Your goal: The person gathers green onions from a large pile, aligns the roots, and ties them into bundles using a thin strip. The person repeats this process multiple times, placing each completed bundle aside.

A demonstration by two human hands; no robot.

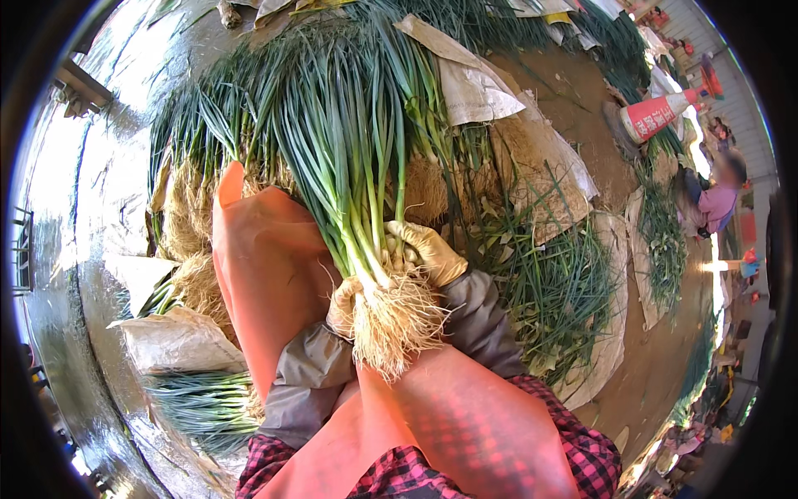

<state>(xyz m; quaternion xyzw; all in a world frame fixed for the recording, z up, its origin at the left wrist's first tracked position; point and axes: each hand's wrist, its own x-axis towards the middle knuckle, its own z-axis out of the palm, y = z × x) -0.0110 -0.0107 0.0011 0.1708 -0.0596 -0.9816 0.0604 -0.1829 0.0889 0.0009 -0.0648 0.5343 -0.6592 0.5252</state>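
Observation:
A bunch of green onions (355, 206) lies across my lap, its pale hairy roots (396, 324) towards me and its green leaves pointing away. From the left, my gloved left hand (345, 307) grips the bunch just beside the roots. My right hand (430, 251), in a yellowish glove, closes around the white stems on the right side, fingers curled. The orange apron (461, 405) covers my legs beneath the roots. Behind the bunch stand many more green onions (218, 106), packed upright with their roots down.
Woven sacks (536, 168) and a heap of loose leaves (555, 293) lie at the right. More green onions (202, 402) lie by a sack (181, 343) at the left. A traffic cone (654, 117) and a seated person (717, 199) are farther right.

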